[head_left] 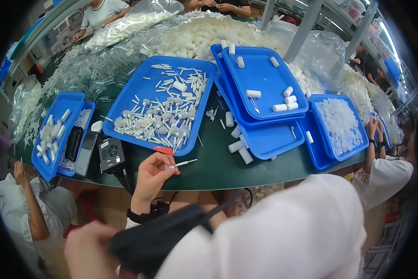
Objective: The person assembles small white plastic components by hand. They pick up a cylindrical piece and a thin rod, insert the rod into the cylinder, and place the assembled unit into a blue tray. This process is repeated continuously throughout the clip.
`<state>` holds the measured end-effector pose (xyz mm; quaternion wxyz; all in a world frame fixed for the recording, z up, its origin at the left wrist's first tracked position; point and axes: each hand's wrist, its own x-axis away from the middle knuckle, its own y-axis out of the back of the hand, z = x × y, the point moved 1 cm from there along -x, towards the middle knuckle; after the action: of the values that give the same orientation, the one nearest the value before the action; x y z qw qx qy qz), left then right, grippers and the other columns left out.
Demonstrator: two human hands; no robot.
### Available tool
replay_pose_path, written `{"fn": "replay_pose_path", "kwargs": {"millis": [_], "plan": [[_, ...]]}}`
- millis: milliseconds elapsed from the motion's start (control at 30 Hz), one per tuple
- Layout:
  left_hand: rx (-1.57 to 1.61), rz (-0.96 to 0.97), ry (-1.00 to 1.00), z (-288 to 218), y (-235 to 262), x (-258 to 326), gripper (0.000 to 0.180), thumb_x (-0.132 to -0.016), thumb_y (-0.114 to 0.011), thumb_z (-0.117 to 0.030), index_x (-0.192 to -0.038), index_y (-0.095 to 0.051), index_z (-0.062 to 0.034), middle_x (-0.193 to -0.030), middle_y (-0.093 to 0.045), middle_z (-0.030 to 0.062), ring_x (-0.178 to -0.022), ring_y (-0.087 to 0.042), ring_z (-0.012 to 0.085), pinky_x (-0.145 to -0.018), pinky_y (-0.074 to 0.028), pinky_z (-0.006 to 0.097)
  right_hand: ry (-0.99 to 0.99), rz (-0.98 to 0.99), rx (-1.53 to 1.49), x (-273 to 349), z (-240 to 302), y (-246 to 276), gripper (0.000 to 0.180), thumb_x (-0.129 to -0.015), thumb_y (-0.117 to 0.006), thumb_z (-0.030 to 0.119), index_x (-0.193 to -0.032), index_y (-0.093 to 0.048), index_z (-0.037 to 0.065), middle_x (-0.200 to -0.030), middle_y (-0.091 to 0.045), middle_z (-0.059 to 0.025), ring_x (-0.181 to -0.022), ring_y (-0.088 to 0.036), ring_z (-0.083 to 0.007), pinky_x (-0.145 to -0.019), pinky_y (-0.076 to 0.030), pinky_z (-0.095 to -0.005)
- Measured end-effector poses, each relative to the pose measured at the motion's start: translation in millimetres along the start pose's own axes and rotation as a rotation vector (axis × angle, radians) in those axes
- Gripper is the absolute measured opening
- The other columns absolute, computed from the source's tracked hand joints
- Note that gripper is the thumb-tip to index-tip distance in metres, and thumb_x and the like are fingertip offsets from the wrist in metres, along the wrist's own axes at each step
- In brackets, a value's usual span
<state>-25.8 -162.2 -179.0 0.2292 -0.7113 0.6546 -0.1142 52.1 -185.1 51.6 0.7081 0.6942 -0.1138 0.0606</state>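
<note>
we have a dark green worktable (213, 176) before us, grey metal posts (304, 30) slanting up beyond it, a grey frame bar (50, 22) at upper left, a bright strip light (389, 37) at upper right, and a tan floor (116, 204) below the near edge.

Sticks (148, 123) lie in the parts tray (130, 91), behind which stretch a heap of cylinders (209, 35) and, to its left, a pile of tubes (85, 67). Left of this tray sit a vented box (111, 154) and, farther out, a side tray (71, 99); right of it come stacked trays (260, 80), then discs (341, 128) in another tray (331, 96).
</note>
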Motion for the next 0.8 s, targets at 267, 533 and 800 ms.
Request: {"fn": "replay_pose_path", "kwargs": {"millis": [267, 533, 800], "plan": [[-0.031, -0.165, -0.169, -49.4, -21.9, 13.1, 0.011, -0.079, -0.059, 0.005, -0.085, -0.051, -0.001, -0.092, -0.059, 0.0119, -0.085, -0.058, 0.0157, -0.076, -0.048, 0.027, 0.008, -0.575, -0.976, 66.7, -101.7, -97.3, 0.028, -0.068, -0.063, 0.012, -0.095, -0.063, 0.005, -0.083, -0.055, -0.0067, -0.076, -0.056, -0.0192, -0.068, -0.045, -0.0314], [-0.141, -0.121, -0.175, -40.4, -30.3, -9.4, 0.012, -0.08, -0.056, 0.008, -0.084, -0.05, -0.002, -0.092, -0.057, 0.0129, -0.075, -0.057, 0.016, -0.069, -0.048, 0.028, -0.298, -0.949, -1.569, 72.9, -106.8, -181.3, 0.034, -0.078, -0.062, -0.001, -0.111, -0.055, -0.003, -0.108, -0.057, -0.008, -0.093, -0.057, -0.016, -0.081, -0.047, -0.0287], [-0.131, -0.062, -0.238, -2.1, -13.6, -5.6, 0.014, -0.079, -0.057, 0.008, -0.085, -0.05, -0.0016, -0.089, -0.059, 0.0148, -0.073, -0.058, 0.0174, -0.064, -0.049, 0.029, -0.261, -1.101, -1.609, 54.0, -106.9, -228.5, 0.033, -0.081, -0.061, 0.003, -0.113, -0.056, 0.002, -0.105, -0.057, -0.0042, -0.098, -0.054, -0.0116, -0.083, -0.044, -0.0254]]}}
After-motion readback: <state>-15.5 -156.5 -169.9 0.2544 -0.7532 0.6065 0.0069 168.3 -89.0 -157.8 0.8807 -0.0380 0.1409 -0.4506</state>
